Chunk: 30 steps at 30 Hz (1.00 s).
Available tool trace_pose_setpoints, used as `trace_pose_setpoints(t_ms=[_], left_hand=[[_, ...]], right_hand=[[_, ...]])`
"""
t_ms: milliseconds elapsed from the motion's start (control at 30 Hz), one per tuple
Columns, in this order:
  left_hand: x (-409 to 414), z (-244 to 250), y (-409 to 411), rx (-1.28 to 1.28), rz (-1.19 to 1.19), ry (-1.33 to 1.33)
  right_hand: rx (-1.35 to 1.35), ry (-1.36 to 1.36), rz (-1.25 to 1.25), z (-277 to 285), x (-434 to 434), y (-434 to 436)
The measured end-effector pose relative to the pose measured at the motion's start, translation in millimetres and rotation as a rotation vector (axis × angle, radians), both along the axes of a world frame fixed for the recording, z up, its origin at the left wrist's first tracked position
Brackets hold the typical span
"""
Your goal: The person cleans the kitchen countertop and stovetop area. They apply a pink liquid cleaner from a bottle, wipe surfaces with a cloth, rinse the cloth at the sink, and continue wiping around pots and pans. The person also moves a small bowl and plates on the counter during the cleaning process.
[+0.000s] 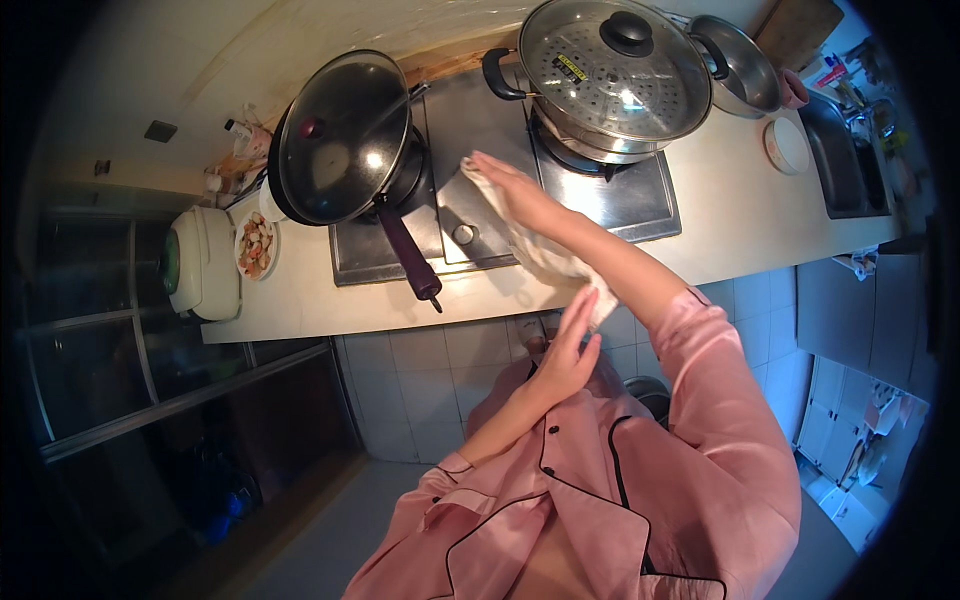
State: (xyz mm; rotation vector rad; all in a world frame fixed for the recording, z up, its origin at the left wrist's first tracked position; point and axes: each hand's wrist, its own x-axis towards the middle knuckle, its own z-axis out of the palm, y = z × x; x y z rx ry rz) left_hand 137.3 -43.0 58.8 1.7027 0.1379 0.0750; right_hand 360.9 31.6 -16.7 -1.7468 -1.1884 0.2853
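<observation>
A pale dishcloth (541, 256) slants from the stove's middle panel over the counter's front edge. My right hand (517, 191) reaches across the gas stove (480, 199), fingers extended along the cloth's upper end and pressing it. Near the cloth's lower end is my left hand (566, 352), its fingers straight and the thumb apart. Its fingertips overlap the cloth; whether they pinch it is hidden. Left of my right hand stands a frying pan with a purple handle (409, 255) under a glass lid (349, 139). Right of it, a steel steamer pot (615, 142) sits on the other burner.
The steamer's domed glass lid (585, 97) has a black knob. A plate of chopped food (256, 247) and a rice cooker (206, 262) stand at the left. Rightward are a steel pan (739, 67), a white bowl (786, 146) and a sink (829, 157). The pan handle overhangs the counter (300, 307).
</observation>
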Motion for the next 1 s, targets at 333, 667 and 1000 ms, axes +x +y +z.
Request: trace_pose_setpoints(t_ms=[333,667,1000], left_hand=[[-6.1,-25.5,31.0,-0.080,0.295,0.073],[7.4,-12.0,21.7,-0.072,0.185,0.092],[9.6,-18.6,9.0,-0.089,0.119,0.073]], right_hand=[[-0.088,-0.260,0.089,-60.3,-26.5,113.9],[-0.183,0.066,0.381,-48.8,24.0,85.8],[0.064,0.089,0.145,-31.0,10.6,87.0]])
